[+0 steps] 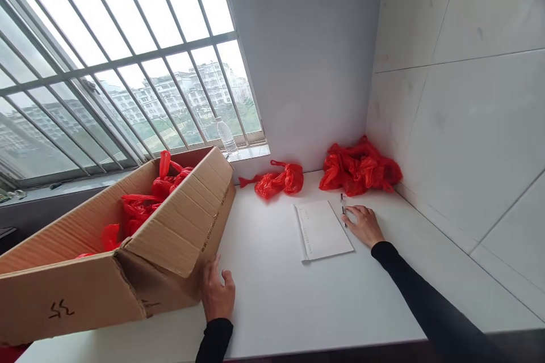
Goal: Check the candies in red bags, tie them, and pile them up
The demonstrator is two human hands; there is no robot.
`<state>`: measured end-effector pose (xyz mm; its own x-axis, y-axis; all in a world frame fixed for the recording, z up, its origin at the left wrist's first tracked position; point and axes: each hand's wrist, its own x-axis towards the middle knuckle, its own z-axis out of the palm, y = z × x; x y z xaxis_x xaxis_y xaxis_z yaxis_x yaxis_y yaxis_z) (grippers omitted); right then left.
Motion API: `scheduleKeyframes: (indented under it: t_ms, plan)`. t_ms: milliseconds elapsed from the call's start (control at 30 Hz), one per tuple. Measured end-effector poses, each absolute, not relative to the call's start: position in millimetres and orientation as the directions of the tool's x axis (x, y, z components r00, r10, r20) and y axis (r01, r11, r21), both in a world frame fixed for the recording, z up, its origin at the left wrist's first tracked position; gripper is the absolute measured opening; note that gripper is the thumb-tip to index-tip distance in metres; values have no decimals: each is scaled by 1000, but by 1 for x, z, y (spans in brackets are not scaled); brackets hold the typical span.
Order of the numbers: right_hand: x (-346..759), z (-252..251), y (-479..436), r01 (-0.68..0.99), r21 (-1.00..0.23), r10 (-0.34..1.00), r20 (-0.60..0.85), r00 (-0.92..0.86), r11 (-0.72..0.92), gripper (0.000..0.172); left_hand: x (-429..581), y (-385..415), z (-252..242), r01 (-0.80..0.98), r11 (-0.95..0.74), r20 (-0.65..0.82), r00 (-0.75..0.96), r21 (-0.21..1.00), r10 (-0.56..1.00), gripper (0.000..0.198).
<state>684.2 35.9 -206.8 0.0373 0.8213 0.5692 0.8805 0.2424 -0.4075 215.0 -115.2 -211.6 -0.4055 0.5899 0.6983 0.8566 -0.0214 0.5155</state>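
Observation:
My right hand (365,225) rests low over the white table, thumb and fingertips pinched at a slim pen (342,200). The pen lies just off the right edge of a notepad (326,232), which has a few faint lines of writing on its page. My left hand (219,292) is beside a long cardboard box (183,221), its thumb apart from the fingers and the fingers against or very near the box's side. Inside the open box are several tied red plastic bags (140,210).
Two knotted red bags (279,180) sit near the back wall. A larger heap of red plastic bags (360,167) fills the back right corner by the tiled wall (468,125). On the sill of the barred window stands a clear plastic bottle (225,135). The table's front edge (323,350) runs below.

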Motion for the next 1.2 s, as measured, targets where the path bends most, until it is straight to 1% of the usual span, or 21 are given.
scheduleKeyframes:
  t_ms: [167, 433, 667, 800, 900, 967, 1133, 1200]
  plan:
    - [682, -213, 37, 898, -375, 814, 579, 33, 231, 41, 202, -77, -209, 844, 10, 676, -436, 536, 594, 45]
    - [684, -220, 42, 913, -329, 806, 592, 0, 241, 46, 192, -37, -201, 836, 17, 617, -418, 549, 667, 46]
    - [691, -228, 45, 894, -366, 817, 576, -1, 259, 44, 178, -17, -194, 852, 94, 591, -432, 514, 681, 47]
    - [688, -224, 45, 879, -397, 820, 572, 14, 263, 42, 177, -10, -180, 862, 137, 617, -452, 488, 644, 45]
    - [684, -220, 44, 878, -405, 815, 579, 29, 256, 40, 204, 16, -171, 870, 136, 650, -450, 474, 612, 47]
    - [682, -217, 43, 883, -397, 811, 584, 31, 252, 39, 243, 46, -165, 890, 81, 665, -394, 449, 635, 47]
    - [681, -215, 42, 899, -359, 805, 593, 12, 250, 37, 367, 129, -139, 919, -189, 642, -86, 347, 762, 47]
    - [680, -215, 42, 901, -347, 797, 603, 2, 260, 36, 401, 155, -126, 911, -262, 608, 16, 317, 794, 43]
